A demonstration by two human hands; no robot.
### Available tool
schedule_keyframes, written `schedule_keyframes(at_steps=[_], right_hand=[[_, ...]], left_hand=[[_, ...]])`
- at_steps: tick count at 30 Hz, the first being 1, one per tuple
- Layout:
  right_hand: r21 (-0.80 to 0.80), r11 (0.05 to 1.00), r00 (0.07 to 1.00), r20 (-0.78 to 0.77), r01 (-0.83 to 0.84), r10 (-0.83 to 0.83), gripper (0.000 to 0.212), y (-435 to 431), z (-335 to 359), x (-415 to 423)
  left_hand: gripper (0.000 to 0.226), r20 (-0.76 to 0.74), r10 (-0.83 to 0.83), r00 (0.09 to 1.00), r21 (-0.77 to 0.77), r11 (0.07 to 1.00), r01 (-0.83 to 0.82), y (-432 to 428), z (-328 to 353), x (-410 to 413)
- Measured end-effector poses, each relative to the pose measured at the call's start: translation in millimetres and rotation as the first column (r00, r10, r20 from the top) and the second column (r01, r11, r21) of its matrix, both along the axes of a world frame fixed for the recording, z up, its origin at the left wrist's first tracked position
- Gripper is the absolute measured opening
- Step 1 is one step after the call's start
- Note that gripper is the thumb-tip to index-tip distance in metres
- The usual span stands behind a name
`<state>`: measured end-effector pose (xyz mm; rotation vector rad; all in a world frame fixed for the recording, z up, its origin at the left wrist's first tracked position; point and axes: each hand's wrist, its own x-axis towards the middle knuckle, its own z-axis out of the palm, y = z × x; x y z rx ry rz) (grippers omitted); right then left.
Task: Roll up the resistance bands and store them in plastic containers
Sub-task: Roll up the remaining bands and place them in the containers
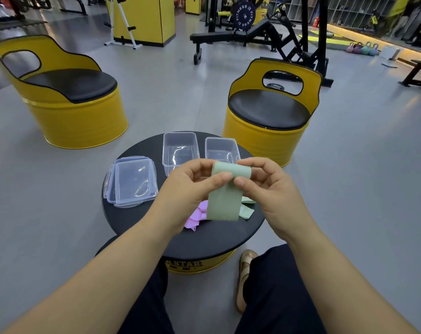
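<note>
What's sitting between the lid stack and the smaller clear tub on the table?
In the head view, the larger open clear tub stands between the lid stack and the smaller tub.

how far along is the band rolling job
Done: nothing stored; the larger container and smaller container sit open and look empty, lids stacked beside them. In hand: left hand and right hand pinch the green band at its top, roll barely started. Left: finish it, roll the pink band, box both.

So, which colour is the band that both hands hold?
Pale green band, seen in the head view, the only one.
</note>
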<state>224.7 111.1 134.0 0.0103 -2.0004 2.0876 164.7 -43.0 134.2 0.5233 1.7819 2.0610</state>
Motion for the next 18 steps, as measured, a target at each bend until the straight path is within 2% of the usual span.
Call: schedule_keyframes(at_steps=[4, 11, 14, 16, 18], right_hand=[[-0.015, 1.000, 1.000, -0.026, 0.005, -0.005, 0.024, -3.3, -4.1, 0.6], [0.015, 1.000, 1.000, -0.027, -0.017, 0.017, 0.033, -0.1, -8.4, -2.0], [0.199, 0.969, 0.990, 0.037, -0.144, 0.139, 0.040, 9.3, 1.2, -1.3], [0.379, 0.891, 0.969, 0.090, -0.249, 0.232, 0.054, 15.8, 12.5, -1.3], [0.479, 0.798, 0.930, 0.181, -0.366, 0.319, 0.066, 19.7, 25.7, -2.5]], left_hand=[[0.036, 0.059, 0.000, 0.998, 0.016, 1.000, -0.001, 0.1, -1.9, -0.6], [0.035, 0.052, 0.005, 0.999, 0.051, 0.999, -0.007, -1.3, -1.8, -3.0], [0.046, 0.103, -0.048, 0.994, 0.061, 0.997, 0.041, -4.6, -1.6, -7.6], [0.049, 0.160, -0.142, 0.977, 0.059, 0.989, 0.134, -8.2, 0.2, -11.3], [0.049, 0.227, -0.265, 0.937, 0.058, 0.964, 0.259, -11.2, 3.5, -14.5]])
